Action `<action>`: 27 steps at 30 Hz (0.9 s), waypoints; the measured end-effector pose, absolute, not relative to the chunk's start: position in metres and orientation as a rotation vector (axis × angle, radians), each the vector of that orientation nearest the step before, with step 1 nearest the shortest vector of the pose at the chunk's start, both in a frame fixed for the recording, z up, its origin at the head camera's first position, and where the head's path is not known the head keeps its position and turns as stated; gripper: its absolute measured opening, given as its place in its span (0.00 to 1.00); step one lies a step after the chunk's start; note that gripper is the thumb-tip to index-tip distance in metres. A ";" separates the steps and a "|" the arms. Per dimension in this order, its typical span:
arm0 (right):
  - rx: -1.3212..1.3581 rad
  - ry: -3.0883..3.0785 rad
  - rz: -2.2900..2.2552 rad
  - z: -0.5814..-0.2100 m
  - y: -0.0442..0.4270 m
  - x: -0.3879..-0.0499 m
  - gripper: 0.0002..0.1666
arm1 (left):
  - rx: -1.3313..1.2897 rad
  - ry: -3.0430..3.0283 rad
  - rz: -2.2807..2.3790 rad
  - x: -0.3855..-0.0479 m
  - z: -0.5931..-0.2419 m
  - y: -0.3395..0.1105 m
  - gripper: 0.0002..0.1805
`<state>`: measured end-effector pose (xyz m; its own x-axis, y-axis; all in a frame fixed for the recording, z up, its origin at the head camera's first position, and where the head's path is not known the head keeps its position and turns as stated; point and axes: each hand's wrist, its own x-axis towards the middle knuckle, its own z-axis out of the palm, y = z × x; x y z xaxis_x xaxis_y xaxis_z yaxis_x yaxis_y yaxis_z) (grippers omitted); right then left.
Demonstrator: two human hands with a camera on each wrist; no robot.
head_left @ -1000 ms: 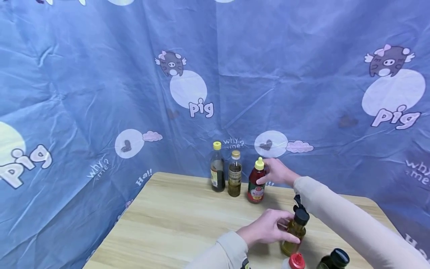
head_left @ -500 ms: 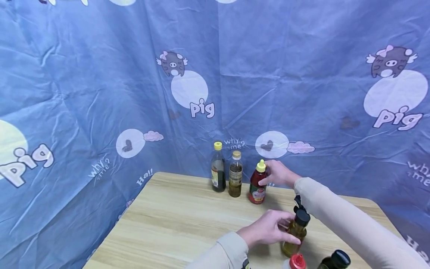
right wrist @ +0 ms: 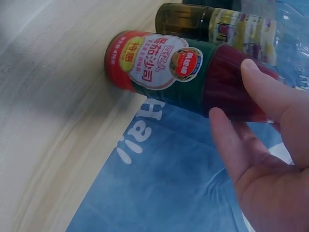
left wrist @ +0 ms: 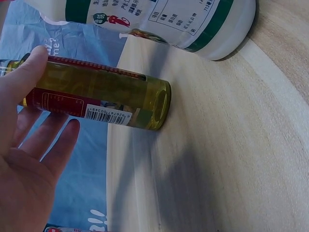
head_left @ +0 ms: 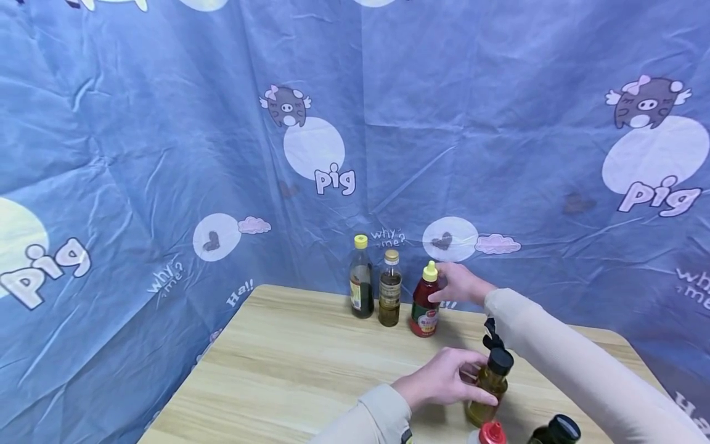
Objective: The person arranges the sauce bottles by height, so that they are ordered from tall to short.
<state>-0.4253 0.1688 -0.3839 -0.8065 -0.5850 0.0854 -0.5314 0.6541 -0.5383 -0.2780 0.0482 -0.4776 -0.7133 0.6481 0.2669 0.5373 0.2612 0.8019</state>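
Note:
My left hand holds a black-capped glass bottle of golden liquid, thumb on one side and fingers on the other. In the left wrist view that bottle shows a dark red label with a barcode; whether its base touches the table I cannot tell. Further back, my right hand grips the upper part of a ketchup bottle with a yellow nozzle cap. The right wrist view shows this ketchup bottle upright at the table's back edge, between my thumb and fingers.
A dark sauce bottle with a yellow cap and a slim brown bottle stand left of the ketchup. Near the front are a red-capped white bottle and another dark-capped bottle. A blue curtain hangs behind the wooden table.

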 end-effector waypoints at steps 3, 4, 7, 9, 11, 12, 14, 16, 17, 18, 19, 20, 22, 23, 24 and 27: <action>-0.938 2.772 -0.873 -0.381 0.171 -0.424 0.22 | 1.140 2.392 1.461 -0.277 -0.477 0.050 0.26; -0.929 2.767 -0.886 -0.380 0.171 -0.424 0.21 | 1.142 2.390 1.463 -0.277 -0.476 0.051 0.26; -0.939 2.756 -0.903 -0.379 0.173 -0.424 0.20 | 1.146 2.394 1.459 -0.276 -0.475 0.052 0.26; -0.930 2.759 -0.909 -0.379 0.174 -0.424 0.20 | 1.148 2.392 1.461 -0.275 -0.475 0.053 0.26; -0.957 2.746 -0.903 -0.378 0.175 -0.424 0.20 | 1.150 2.382 1.469 -0.275 -0.475 0.053 0.26; -0.949 2.742 -0.902 -0.378 0.176 -0.423 0.21 | 1.149 2.373 1.478 -0.275 -0.476 0.054 0.26; -0.929 2.717 -0.913 -0.376 0.177 -0.422 0.25 | 1.140 2.355 1.495 -0.274 -0.477 0.053 0.26; -0.920 2.694 -0.923 -0.373 0.179 -0.420 0.33 | 1.122 2.343 1.504 -0.273 -0.477 0.052 0.26; -0.901 2.695 -0.923 -0.371 0.181 -0.419 0.37 | 1.112 2.341 1.507 -0.273 -0.478 0.052 0.26; -0.881 2.694 -0.932 -0.368 0.182 -0.417 0.40 | 1.106 2.345 1.503 -0.273 -0.477 0.052 0.26; -0.878 2.697 -0.932 -0.365 0.184 -0.416 0.42 | 1.098 2.344 1.504 -0.273 -0.477 0.051 0.26; -0.860 2.704 -0.936 -0.361 0.187 -0.414 0.44 | 1.093 2.346 1.503 -0.273 -0.476 0.051 0.26; -0.829 2.720 -0.948 -0.355 0.191 -0.410 0.44 | 1.087 2.341 1.509 -0.274 -0.476 0.050 0.26; -0.825 2.722 -0.964 -0.352 0.193 -0.407 0.44 | 1.085 2.338 1.514 -0.274 -0.475 0.050 0.25; -0.819 2.724 -0.984 -0.349 0.195 -0.404 0.43 | 1.083 2.332 1.519 -0.273 -0.475 0.050 0.25; -0.805 2.735 -1.057 -0.341 0.201 -0.393 0.41 | 1.081 2.317 1.534 -0.273 -0.476 0.049 0.24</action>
<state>-0.3931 0.2006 -0.3411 -0.8549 -0.5105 0.0926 -0.4401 0.6191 -0.6504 -0.2734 0.0491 -0.4756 -0.7262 0.6416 0.2472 0.4781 0.2129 0.8521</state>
